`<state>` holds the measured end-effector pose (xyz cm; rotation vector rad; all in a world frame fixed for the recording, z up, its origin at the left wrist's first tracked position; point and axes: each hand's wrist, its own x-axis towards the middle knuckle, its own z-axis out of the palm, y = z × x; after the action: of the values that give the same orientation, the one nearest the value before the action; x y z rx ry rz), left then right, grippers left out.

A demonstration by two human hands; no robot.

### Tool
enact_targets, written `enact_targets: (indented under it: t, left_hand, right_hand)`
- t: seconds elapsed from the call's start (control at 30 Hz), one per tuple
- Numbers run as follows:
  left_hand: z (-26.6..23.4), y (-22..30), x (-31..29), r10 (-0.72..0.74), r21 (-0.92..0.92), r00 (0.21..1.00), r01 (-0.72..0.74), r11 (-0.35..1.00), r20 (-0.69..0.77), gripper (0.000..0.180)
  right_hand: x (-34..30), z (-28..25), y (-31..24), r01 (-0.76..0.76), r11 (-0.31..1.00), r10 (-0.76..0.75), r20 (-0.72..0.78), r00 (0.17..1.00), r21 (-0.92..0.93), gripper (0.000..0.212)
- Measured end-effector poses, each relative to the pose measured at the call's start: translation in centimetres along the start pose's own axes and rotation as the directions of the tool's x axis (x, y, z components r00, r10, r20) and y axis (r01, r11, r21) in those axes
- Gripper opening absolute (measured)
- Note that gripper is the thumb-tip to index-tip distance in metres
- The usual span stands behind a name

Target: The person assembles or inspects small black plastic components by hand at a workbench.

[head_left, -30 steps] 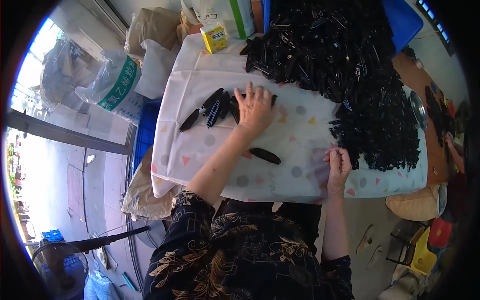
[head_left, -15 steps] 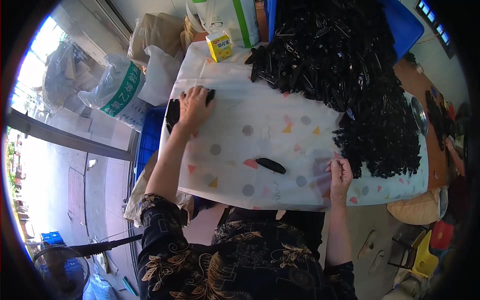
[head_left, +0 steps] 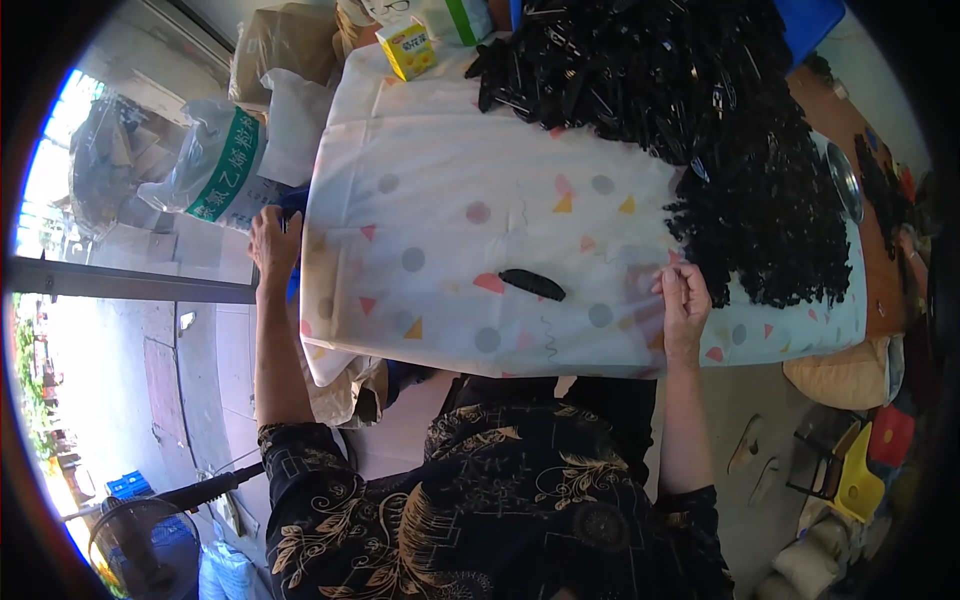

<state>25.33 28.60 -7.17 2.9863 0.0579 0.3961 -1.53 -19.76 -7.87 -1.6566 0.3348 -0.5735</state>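
Note:
My left hand (head_left: 273, 245) is past the table's left edge, beside a blue crate (head_left: 294, 198) that shows only in part. Its fingers are bent, with a gap to the thumb; no held thing stands out there. Near the front edge, my right hand (head_left: 684, 300) is closed with the fingertips together, and whatever it may hold is hidden. Between the hands, one long curved black plastic piece (head_left: 532, 284), like a hair clip, lies on the patterned tablecloth (head_left: 430, 180). A big heap of similar black pieces (head_left: 640, 80) covers the far right, with smaller black parts (head_left: 770, 250) nearer my right hand.
A yellow box (head_left: 407, 51) stands at the far left corner, close to a white and green bag (head_left: 455, 20). Plastic sacks (head_left: 215, 165) crowd the left side. A fan (head_left: 145, 545) is at lower left, a yellow chair (head_left: 858, 480) at lower right. Another person's hand (head_left: 908, 240) shows far right.
My left hand has moved left off the tabletop, and the black pieces under it are gone from the table's left edge. My right hand has stayed in place; the view has shifted.

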Motion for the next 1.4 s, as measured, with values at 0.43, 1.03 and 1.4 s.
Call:
enact_targets:
  t: [0.43, 1.03, 1.4]
  left_hand:
    - [-3.9, 23.1, -15.7, 0.919, -0.376, 0.383, -0.868, 0.325, -0.092, 0.042]
    - [0.6, 0.3, -3.3, 0.072, -0.086, 0.988, -0.085, 0.993, -0.137, 0.033]
    - [-1.4, 30.9, -7.8, 0.759, -0.575, 0.573, -0.748, 0.331, -0.308, 0.027]
  right_hand:
    - [-0.7, -0.3, -0.4, -0.041, 0.999, 0.042, 0.01, 0.999, -0.019, 0.01]
    - [-0.7, -0.5, -0.3, -0.051, 0.994, 0.052, 0.01, 0.999, -0.096, 0.01]
    - [-0.9, -3.1, -2.9, 0.508, 0.546, -0.513, 0.213, 0.831, -0.666, 0.027]
